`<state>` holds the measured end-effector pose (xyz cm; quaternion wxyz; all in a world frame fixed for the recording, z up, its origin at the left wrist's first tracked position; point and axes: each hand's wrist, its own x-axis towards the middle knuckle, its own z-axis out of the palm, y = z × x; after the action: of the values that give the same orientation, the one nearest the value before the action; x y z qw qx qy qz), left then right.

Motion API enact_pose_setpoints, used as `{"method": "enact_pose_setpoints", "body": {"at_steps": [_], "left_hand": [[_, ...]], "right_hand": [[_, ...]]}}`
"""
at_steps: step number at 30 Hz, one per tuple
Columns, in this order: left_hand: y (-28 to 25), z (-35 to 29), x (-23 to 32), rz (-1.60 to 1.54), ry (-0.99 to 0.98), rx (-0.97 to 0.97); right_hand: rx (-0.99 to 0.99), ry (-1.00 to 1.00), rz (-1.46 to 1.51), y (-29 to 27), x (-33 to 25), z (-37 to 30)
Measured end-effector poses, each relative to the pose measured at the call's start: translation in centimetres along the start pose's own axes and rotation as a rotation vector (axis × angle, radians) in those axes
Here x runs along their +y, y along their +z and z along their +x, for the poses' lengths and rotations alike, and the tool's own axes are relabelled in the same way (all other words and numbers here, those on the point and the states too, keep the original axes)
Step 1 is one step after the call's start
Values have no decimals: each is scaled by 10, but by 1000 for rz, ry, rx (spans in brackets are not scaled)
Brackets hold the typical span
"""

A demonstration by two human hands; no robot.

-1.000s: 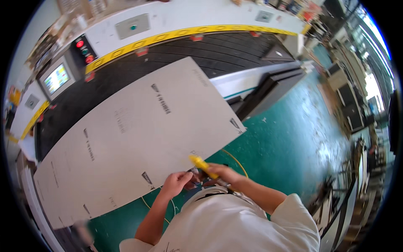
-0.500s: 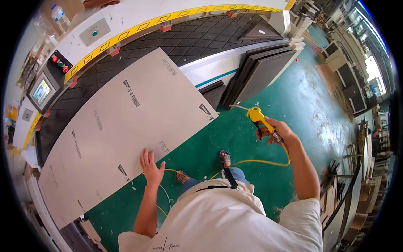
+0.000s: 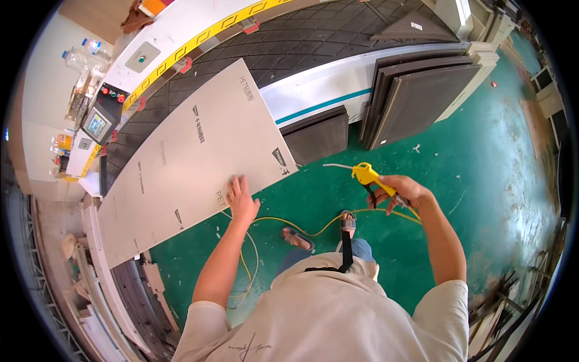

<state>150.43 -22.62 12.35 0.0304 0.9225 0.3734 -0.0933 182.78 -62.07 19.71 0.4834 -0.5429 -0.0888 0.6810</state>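
Observation:
A large pale board (image 3: 181, 151) with printed marks lies on the dark machine bed, its near edge jutting toward me. My left hand (image 3: 242, 202) rests on that edge, palm down with fingers stretched out. A yellow air blow gun (image 3: 365, 174) is gripped in my right hand (image 3: 403, 192), its black trigger hanging below the body. Its thin metal nozzle (image 3: 338, 165) points left, just off the board's right corner. From the grip a yellow hose (image 3: 322, 231) runs down across the floor behind my feet.
Dark panels (image 3: 422, 99) lean upright against the white machine side, beside a shorter dark stack (image 3: 318, 137). A control screen (image 3: 97, 124) and buttons sit at the far left. Plastic bottles (image 3: 81, 60) stand behind it. Scraps dot the green floor (image 3: 416, 241).
The whole view has swung, bringing the leaning panels more into sight. My left hand has slid right along the board's near edge. The blow gun stays in my right hand.

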Motion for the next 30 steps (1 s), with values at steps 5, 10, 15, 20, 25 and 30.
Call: {"method": "enact_pose_setpoints", "body": {"at_steps": [5,10,15,20,25,30], "left_hand": [[9,30,22,224,-108,-72],[14,34,14,329,-106,-104],[6,39,8,437,-34,-134],[-4,52,41,492,-45,-216],[4,57,40,648,-58,-209],[3,56,40,710,52,-207]], "right_hand": [[-106,-203,317,16,62,-1],[-179,-94,613,48,170,38],[-372,-260,1110,75,251,106],[-361,-365,1233,155,283,177],[-436,-471,1303,223,311,228],[-455,-707,1548,269,322,257]]}}
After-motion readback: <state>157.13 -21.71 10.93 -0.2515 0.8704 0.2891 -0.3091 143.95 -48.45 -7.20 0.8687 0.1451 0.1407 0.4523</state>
